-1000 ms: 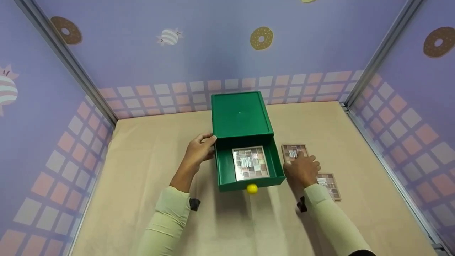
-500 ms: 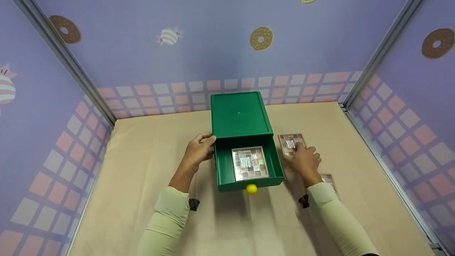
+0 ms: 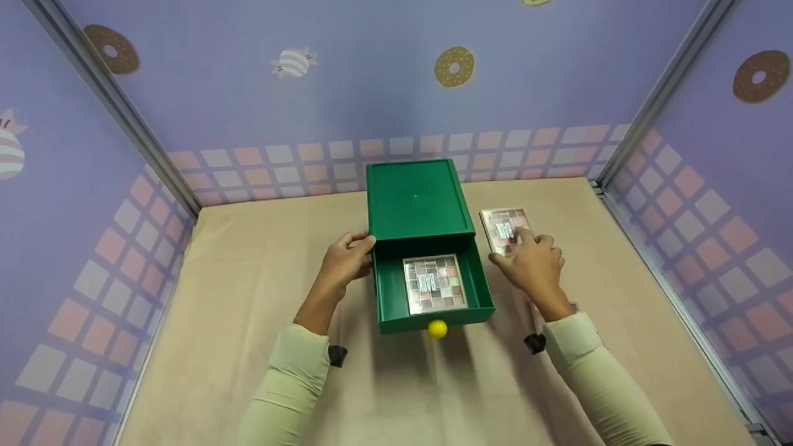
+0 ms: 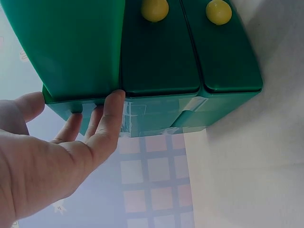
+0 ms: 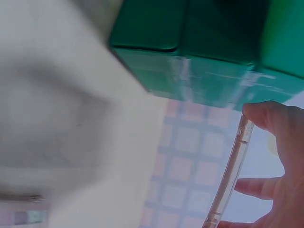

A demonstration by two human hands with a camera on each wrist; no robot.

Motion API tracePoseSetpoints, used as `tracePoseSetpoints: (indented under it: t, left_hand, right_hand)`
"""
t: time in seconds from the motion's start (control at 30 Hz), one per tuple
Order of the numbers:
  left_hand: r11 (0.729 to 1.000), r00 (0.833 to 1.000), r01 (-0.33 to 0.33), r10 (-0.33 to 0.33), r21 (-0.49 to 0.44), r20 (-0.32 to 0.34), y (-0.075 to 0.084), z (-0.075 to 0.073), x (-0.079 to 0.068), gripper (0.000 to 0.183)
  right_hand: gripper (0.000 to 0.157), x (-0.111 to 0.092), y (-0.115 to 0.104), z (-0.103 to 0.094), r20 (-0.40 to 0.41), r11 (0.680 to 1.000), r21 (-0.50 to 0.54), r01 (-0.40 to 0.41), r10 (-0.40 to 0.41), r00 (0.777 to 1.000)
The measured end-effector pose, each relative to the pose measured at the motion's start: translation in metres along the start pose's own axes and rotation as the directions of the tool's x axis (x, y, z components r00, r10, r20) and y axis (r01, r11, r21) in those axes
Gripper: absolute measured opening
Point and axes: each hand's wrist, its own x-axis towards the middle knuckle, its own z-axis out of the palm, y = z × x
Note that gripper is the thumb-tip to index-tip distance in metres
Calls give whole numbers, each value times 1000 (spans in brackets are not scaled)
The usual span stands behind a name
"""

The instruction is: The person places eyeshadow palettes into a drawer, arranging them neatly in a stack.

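Head view: the hands are apart. The left hand (image 3: 344,260) touches the left side of a smooth green drawer unit (image 3: 418,201) at its front corner. The right hand (image 3: 536,266) pinches a flat rectangular palette (image 3: 503,226) of glossy, gridded squares, right of the unit. A similar second palette (image 3: 435,284) lies in the extended top drawer (image 3: 390,291), which has a spherical yellow knob (image 3: 437,329).

Left wrist view: the fingers (image 4: 111,114) lie spread against the side wall, which bears clear, shiny tape (image 4: 137,116). Two lower drawers (image 4: 223,57) are closed.

Right wrist view: the pinched palette appears edge-on, thin, with a transparent layer.
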Motion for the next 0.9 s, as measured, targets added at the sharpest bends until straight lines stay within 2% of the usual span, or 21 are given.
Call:
tracePoseSetpoints:
  t: [0.37,0.53,0.7,0.9]
  left_hand:
    - [1000,1000,16,-16,-13,8,1,0,-1,44]
    - [1000,1000,9,-9,-11,6,2,0,0,45]
    - [1000,1000,7,-7,-8,5,2,0,-1,44]
    - [1000,1000,9,-9,-9,6,1,0,0,44]
  right_hand:
    - [76,-10,-25,-32,-119,990,104,92,-80,990]
    - [76,-17,-34,-43,-136,967,122,224,-207,969]
    - [76,-23,-41,-52,-103,929,122,348,-337,936]
    - [80,-28,-47,-57,2,888,120,444,-447,895]
